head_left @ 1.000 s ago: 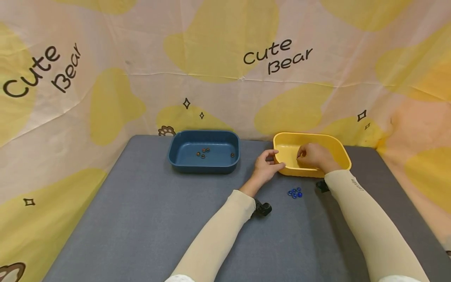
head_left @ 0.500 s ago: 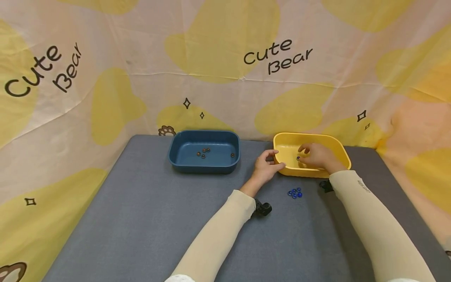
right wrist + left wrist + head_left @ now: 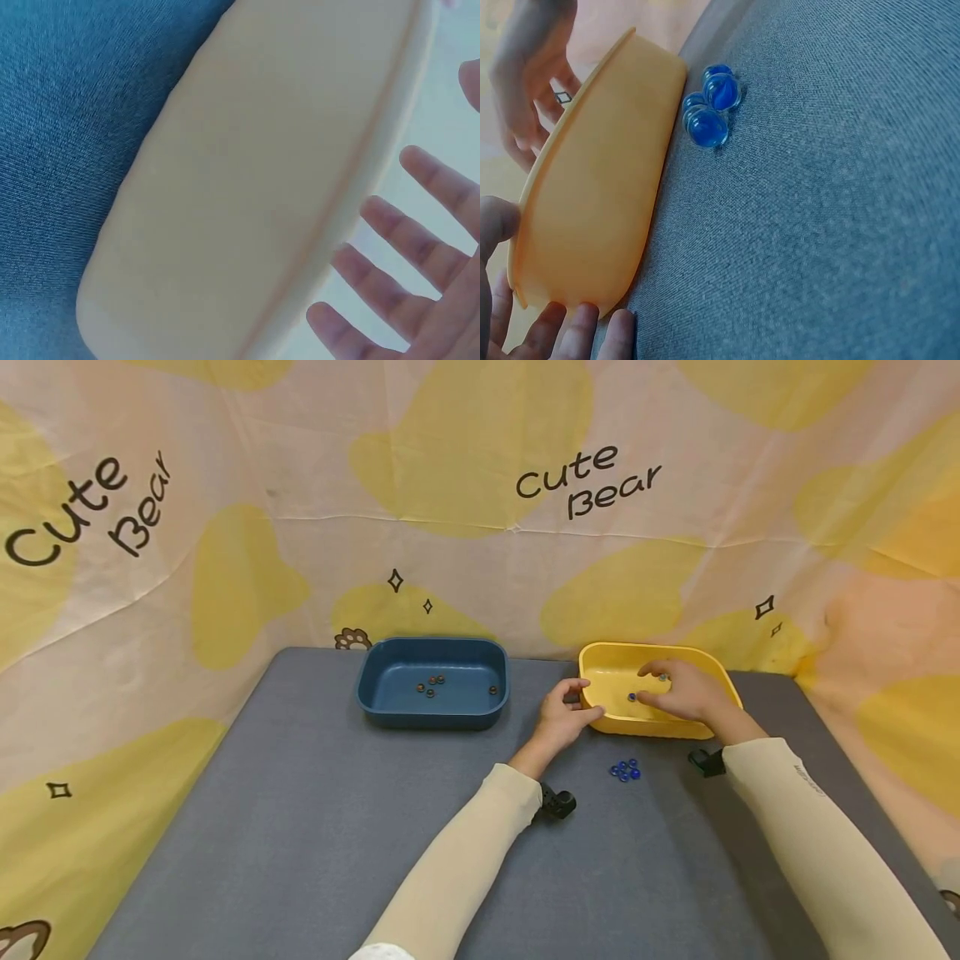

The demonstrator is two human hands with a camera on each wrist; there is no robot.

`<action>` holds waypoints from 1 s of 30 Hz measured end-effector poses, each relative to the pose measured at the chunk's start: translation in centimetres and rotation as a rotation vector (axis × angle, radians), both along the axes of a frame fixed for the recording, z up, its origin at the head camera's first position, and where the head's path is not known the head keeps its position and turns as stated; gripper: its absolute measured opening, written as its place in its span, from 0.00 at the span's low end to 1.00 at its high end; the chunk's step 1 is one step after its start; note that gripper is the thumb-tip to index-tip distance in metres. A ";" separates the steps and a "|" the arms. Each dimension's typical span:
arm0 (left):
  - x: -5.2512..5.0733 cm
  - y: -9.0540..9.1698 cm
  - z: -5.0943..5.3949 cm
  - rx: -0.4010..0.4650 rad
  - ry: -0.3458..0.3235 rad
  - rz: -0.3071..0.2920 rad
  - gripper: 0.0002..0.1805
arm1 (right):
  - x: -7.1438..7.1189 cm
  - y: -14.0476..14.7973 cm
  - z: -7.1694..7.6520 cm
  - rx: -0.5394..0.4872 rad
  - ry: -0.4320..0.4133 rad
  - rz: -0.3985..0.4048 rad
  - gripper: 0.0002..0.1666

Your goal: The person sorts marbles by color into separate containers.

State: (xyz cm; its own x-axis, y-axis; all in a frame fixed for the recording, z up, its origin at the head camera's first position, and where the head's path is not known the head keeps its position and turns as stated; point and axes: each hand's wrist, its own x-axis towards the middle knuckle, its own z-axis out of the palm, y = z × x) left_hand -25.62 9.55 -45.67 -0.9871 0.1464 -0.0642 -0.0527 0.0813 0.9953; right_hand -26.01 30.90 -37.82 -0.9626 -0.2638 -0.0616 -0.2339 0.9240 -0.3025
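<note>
At the right back of the table, my left hand [image 3: 561, 714] holds the left end of a yellow plastic bin [image 3: 622, 725]. In the left wrist view its thumb touches the rim and its fingertips lie against the end wall. My right hand [image 3: 690, 691] is over the inside of the bin, fingers spread and holding nothing. In the right wrist view those fingers [image 3: 420, 240] look nearly straight beside the rim. A blue glass marble [image 3: 632, 697] lies in the bin by the thumb, and a second small bluish marble [image 3: 663, 677] shows between the fingers.
Several blue glass marbles [image 3: 625, 770] sit clustered on the grey table [image 3: 337, 827] in front of the yellow bin. A dark blue bin [image 3: 433, 720] with several brownish marbles [image 3: 431, 692] stands to the left. A printed cloth [image 3: 465, 527] hangs behind the table.
My right hand has opened from a closed pinch, let go of a blue marble in the yellow bin, and drawn slightly right. My left hand stays on the bin.
</note>
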 end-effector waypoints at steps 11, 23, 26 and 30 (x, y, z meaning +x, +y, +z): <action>0.0 0.1 -0.1 -0.002 0.004 -0.003 0.24 | 3.9 -0.3 1.7 0.003 0.129 0.008 0.27; -0.2 0.0 -0.1 -0.010 -0.003 -0.002 0.24 | 7.4 -0.8 1.4 -0.028 0.221 0.008 0.17; -0.3 0.1 -0.2 -0.011 0.001 -0.003 0.24 | 8.1 -0.9 0.9 -0.030 0.232 0.013 0.14; -0.3 0.1 -0.2 -0.008 0.001 -0.002 0.24 | 8.9 -1.1 0.0 -0.027 0.217 0.014 0.13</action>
